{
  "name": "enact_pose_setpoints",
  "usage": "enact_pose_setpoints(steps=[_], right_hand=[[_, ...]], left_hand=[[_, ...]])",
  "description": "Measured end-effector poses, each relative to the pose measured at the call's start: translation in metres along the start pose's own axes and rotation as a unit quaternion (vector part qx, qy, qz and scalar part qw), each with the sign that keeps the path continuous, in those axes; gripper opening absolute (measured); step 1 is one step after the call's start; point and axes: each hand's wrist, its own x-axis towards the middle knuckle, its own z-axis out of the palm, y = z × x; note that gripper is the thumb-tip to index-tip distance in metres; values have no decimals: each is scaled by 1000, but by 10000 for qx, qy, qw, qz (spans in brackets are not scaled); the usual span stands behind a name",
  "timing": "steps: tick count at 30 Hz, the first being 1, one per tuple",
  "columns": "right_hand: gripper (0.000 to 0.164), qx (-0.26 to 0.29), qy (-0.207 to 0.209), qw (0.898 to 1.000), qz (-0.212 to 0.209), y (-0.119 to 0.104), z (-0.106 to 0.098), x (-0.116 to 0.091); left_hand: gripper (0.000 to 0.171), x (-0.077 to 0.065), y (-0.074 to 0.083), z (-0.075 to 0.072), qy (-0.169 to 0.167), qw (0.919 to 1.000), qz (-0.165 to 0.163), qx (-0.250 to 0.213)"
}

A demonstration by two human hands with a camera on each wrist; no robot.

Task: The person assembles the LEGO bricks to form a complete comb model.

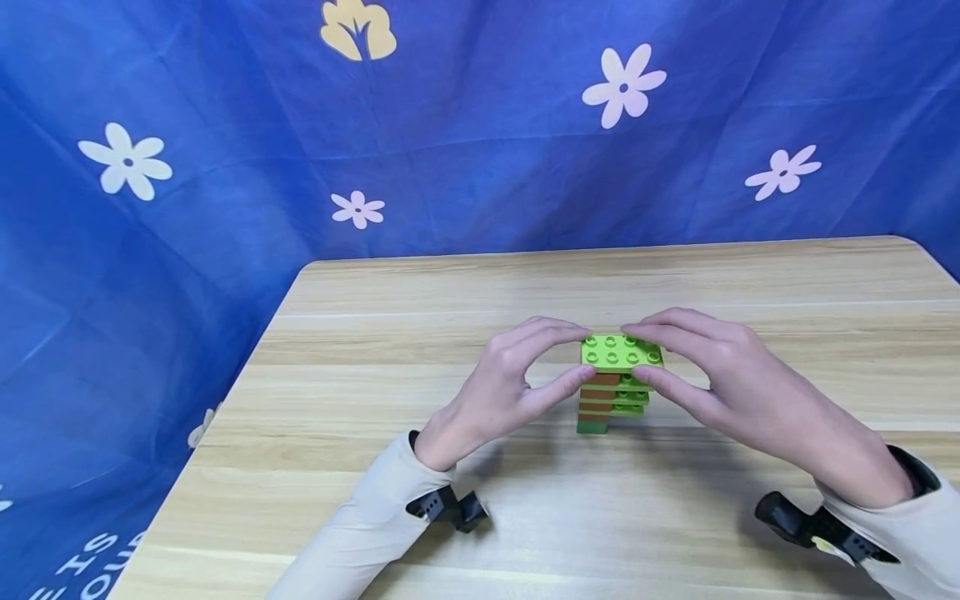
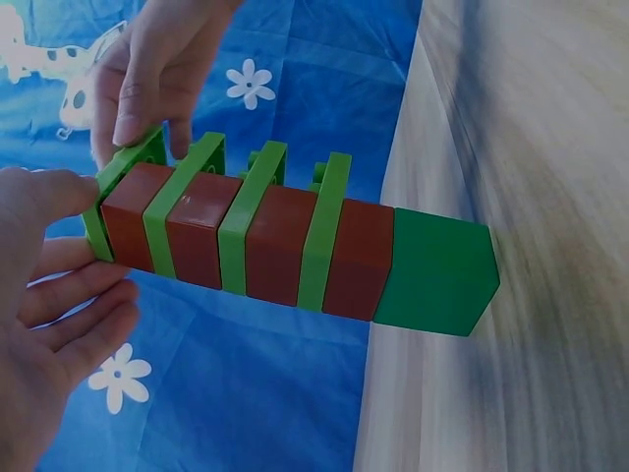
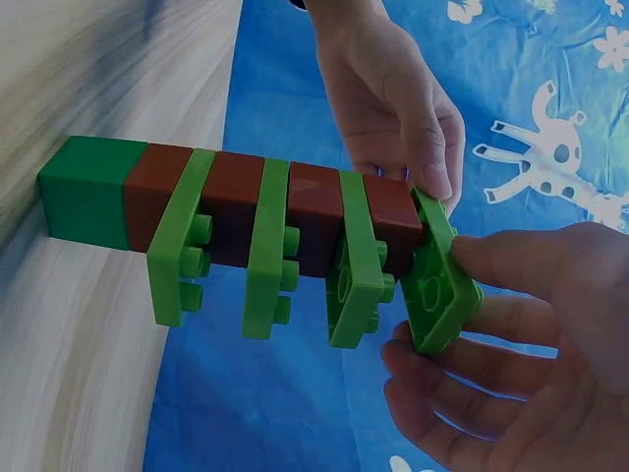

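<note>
A block tower stands upright on the table, with a dark green brick [image 2: 437,270] at its foot. Above it, reddish-brown bricks [image 2: 282,241] alternate with light green studded plates [image 3: 265,261], which jut out to the right in the head view. The topmost plate [image 1: 619,353] is light green with its studs up. My left hand [image 1: 510,375] pinches this plate at its left end, thumb in front and fingertips behind. At the overhanging right end, my right hand [image 1: 716,367] grips the same plate between thumb and fingers. Both palms arch beside the tower.
The pale wood table [image 1: 360,358] ends at a far edge with rounded corners. Behind it and to the left hangs a blue cloth [image 1: 465,133] with pale flower prints. Black wrist devices [image 1: 450,507] hang below both light sleeves.
</note>
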Motion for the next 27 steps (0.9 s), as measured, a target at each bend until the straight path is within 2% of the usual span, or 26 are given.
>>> enact_pose_setpoints(steps=[12, 27], right_hand=[[32, 94, 341, 9991, -246, 4, 4, -1], [45, 43, 533, 9976, -445, 7, 9, 1]], left_hand=[[30, 1, 0, 1, 48, 9999, 78, 117], [30, -3, 0, 8, 337, 9990, -282, -123]])
